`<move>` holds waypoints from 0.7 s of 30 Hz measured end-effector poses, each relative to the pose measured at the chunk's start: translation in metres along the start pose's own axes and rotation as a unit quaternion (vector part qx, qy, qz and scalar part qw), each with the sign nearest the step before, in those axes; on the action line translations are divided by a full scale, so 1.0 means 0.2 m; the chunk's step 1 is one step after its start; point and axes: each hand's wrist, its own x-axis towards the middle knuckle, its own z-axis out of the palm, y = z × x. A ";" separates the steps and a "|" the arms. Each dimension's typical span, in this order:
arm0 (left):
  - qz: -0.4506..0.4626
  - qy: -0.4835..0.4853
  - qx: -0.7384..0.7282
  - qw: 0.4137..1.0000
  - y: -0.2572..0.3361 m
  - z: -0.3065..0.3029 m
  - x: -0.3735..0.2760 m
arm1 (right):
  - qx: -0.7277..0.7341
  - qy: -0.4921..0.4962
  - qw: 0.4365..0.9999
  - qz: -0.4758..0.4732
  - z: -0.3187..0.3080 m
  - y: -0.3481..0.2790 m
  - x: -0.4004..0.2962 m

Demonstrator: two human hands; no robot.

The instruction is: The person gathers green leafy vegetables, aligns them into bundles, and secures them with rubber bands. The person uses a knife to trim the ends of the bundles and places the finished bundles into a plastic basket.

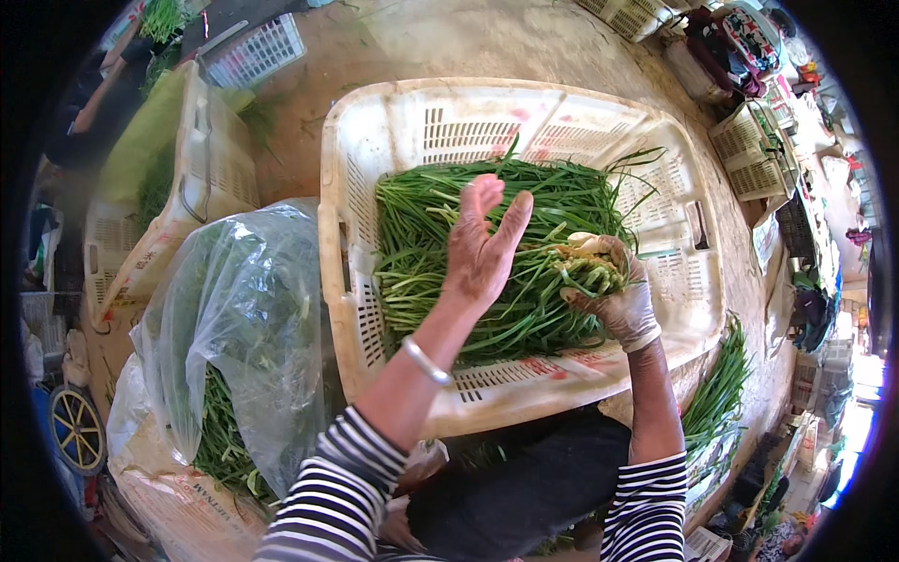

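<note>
A white slatted plastic crate (449, 414) stands in front of me, with long green leafy stalks (435, 190) like garlic chives lying in layers inside. My right hand (618, 295), in a thin, soiled glove, grips a bunch of stalks (593, 270) by its pale cut ends at the crate's right half. The bunch's leaves trail left over the pile. Bare and with fingers apart, my left hand (484, 242) is raised over the middle of the greens, holding nothing. A metal bangle (427, 362) circles the left wrist.
Left of the crate, a clear plastic bag (246, 302) covers more greens, beside a printed sack (182, 492). Another crate (225, 165) with a yellow-green cover stands beyond, near another person's arm (95, 98). Loose greens (723, 386) lie at right; stacked crates (755, 151) line the far right.
</note>
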 end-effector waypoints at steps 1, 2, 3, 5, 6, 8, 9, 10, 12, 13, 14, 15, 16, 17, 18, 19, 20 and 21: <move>-0.037 0.014 -0.087 0.995 -0.04 0.06 0.01 | -0.007 0.003 1.000 0.008 -0.01 -0.02 -0.01; -0.088 -0.005 -0.130 0.988 -0.07 0.11 0.01 | -0.022 -0.005 1.000 -0.004 -0.02 -0.01 -0.01; -0.114 -0.015 -0.100 0.988 -0.11 0.15 0.00 | -0.032 -0.011 0.999 -0.017 -0.02 0.01 -0.01; -0.138 -0.098 -0.167 0.971 -0.20 0.20 -0.01 | -0.044 -0.020 0.998 -0.045 -0.02 0.06 -0.02; -0.197 -0.097 -0.219 0.951 -0.20 0.22 -0.03 | -0.018 -0.012 1.000 -0.021 -0.01 0.07 -0.04; -0.238 -0.122 -0.265 0.927 -0.24 0.29 -0.07 | -0.164 -0.022 0.980 -0.110 0.00 0.05 -0.02; -0.243 -0.149 -0.281 0.916 -0.23 0.30 -0.08 | -0.111 -0.027 0.988 -0.104 0.01 0.05 -0.03; -0.250 -0.162 -0.307 0.904 -0.19 0.34 -0.09 | -0.058 -0.027 0.993 -0.096 0.02 0.05 -0.05; -0.267 -0.170 -0.368 0.874 -0.16 0.38 -0.10 | -0.104 -0.052 0.988 -0.103 0.01 0.05 -0.04; -0.311 -0.110 -0.390 0.860 -0.18 0.36 -0.11 | -0.201 -0.074 0.970 -0.115 -0.01 0.06 -0.03; -0.315 -0.086 -0.448 0.832 -0.22 0.33 -0.10 | -0.191 -0.043 0.976 -0.098 0.00 0.06 -0.03; -0.320 -0.064 -0.506 0.798 -0.30 0.31 -0.09 | -0.183 -0.010 0.980 -0.077 0.00 0.08 -0.05; -0.266 -0.029 -0.488 0.831 -0.32 0.26 -0.04 | -0.174 0.020 0.983 -0.056 -0.01 0.09 -0.05; -0.345 0.101 -0.366 0.858 -0.35 0.22 -0.06 | -0.151 0.050 0.986 -0.049 -0.01 0.11 -0.05; -0.345 0.166 -0.180 0.906 -0.38 0.16 -0.05 | -0.140 0.071 0.987 -0.045 -0.01 0.10 -0.04; -0.382 0.193 -0.108 0.897 -0.53 0.06 -0.05 | -0.127 0.090 0.987 -0.045 -0.01 0.09 -0.03; -0.420 0.250 -0.074 0.869 -0.64 0.02 -0.07 | -0.111 0.089 0.989 -0.032 -0.02 0.10 -0.02; -0.442 0.251 -0.045 0.860 -0.61 0.02 -0.07 | -0.120 0.090 0.988 -0.024 -0.04 0.10 -0.02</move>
